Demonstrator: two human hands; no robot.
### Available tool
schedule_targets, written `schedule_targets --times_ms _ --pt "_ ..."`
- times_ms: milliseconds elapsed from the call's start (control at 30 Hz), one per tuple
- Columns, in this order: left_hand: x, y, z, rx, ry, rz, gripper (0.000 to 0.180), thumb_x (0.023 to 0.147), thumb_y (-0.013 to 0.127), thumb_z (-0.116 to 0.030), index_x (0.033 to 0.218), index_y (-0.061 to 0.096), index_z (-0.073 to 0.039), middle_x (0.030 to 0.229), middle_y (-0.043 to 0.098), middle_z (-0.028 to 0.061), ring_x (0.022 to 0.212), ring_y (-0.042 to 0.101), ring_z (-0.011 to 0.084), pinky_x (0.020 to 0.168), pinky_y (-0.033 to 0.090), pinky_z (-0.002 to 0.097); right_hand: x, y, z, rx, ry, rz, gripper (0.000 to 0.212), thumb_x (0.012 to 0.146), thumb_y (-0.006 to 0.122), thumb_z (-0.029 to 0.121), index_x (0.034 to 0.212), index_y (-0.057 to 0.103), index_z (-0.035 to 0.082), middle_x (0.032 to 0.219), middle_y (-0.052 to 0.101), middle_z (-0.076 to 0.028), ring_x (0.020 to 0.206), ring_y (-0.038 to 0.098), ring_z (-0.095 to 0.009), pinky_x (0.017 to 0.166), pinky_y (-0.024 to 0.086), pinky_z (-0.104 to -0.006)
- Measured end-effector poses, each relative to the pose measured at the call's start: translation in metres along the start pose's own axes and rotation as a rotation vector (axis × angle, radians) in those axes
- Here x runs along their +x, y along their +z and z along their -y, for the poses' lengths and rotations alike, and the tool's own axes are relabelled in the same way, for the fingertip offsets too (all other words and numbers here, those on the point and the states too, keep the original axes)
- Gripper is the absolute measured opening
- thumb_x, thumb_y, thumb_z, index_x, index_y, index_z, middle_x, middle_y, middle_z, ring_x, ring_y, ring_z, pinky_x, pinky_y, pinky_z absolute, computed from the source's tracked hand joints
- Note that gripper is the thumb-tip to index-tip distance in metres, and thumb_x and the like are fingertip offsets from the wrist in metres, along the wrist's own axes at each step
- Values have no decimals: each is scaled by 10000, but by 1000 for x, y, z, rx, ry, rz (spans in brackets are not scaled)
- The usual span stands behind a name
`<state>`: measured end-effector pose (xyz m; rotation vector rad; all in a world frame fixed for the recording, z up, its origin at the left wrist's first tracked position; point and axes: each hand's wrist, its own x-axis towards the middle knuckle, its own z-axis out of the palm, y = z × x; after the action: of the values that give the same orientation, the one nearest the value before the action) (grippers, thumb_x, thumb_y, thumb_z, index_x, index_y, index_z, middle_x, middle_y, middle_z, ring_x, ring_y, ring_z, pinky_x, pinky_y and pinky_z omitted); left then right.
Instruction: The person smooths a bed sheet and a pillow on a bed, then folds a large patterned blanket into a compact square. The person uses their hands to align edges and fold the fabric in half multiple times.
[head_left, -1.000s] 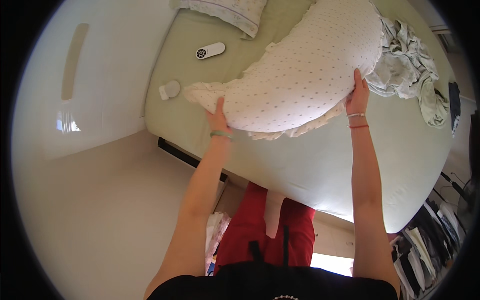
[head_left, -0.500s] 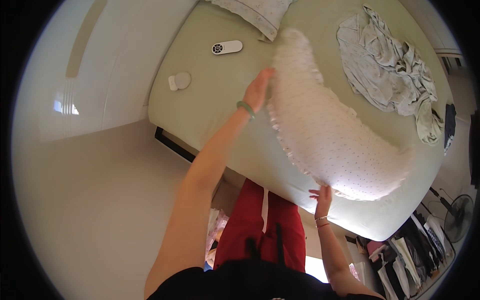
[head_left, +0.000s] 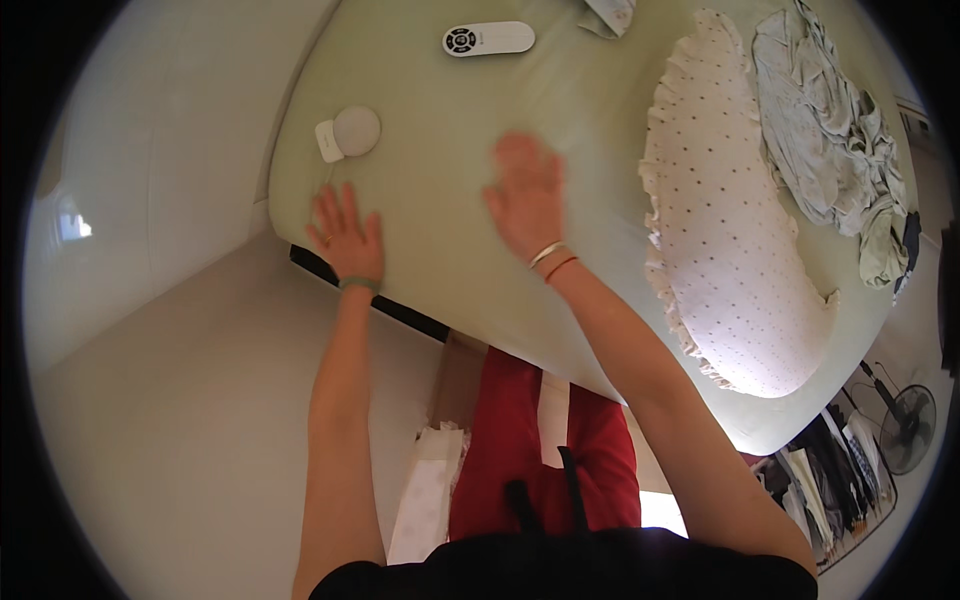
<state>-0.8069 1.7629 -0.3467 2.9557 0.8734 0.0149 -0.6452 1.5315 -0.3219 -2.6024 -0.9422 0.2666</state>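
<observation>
Fingers spread, my left hand (head_left: 346,237) is at the near left corner of the pale green bed sheet (head_left: 430,200), close to a small round white device (head_left: 355,131) with a white rectangular piece beside it. My right hand (head_left: 528,195), slightly blurred, is over the middle of the sheet with its fingers apart and nothing in it. To its right lies a curved cream pillow (head_left: 725,200) with dark dots and a ruffled edge. I cannot tell whether either palm presses on the sheet.
A white remote control (head_left: 490,39) lies farther back on the bed. Crumpled pale green cloth (head_left: 835,140) is beyond the dotted pillow, and a patterned pillow corner (head_left: 608,15) shows at the top. A wall (head_left: 170,150) borders the left. A fan (head_left: 908,428) and hanging clothes (head_left: 825,475) stand at right.
Both hands have let go of the dotted pillow, which now lies farther right by the crumpled cloth. My left hand came back toward the near left corner; my right moved left and farther onto the bed.
</observation>
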Motion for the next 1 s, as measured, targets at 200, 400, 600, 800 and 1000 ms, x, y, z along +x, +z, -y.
schedule_targets --times_ms 200,400,600,800,1000 --pt "-30 6 101 -221 -865 311 664 993 376 -526 1516 295 -125 1599 142 162 1452 218 338 1108 296 486 -51 35 68 259 -619 238 493 933 529 375 1357 496 125 1469 412 -82 1361 360 -272 1150 249 -449" --pt "-23 -37 -10 -593 -404 -95 486 999 494 -389 1336 503 -39 1434 423 170 1243 489 297 1011 404 398 -159 -34 43 861 -120 1020 319 956 530 367 1051 712 123 1001 709 -124 904 654 -300 855 505 -385" --pt "1 -31 -234 -1477 -447 704 649 911 657 -384 1442 383 -128 1205 616 100 1070 564 177 929 452 305 -302 -59 -133 1869 1068 -192 343 981 492 305 1150 628 39 1121 663 -132 1013 643 -260 864 537 -366" --pt "-1 -58 -387 -1623 -349 332 681 894 698 -354 1402 369 -42 1190 612 127 1142 556 201 941 479 392 -382 -162 -228 1873 1442 -1372 436 985 471 394 1297 533 95 1276 567 -91 1194 516 -239 1003 454 -458" --pt "28 -69 -352 -1465 -574 741 339 901 697 -300 1112 579 -63 1055 652 60 969 620 140 819 521 273 -403 -137 -260 1568 1227 -1406 578 941 531 515 1377 478 139 1325 530 -56 1214 496 -236 994 446 -447"
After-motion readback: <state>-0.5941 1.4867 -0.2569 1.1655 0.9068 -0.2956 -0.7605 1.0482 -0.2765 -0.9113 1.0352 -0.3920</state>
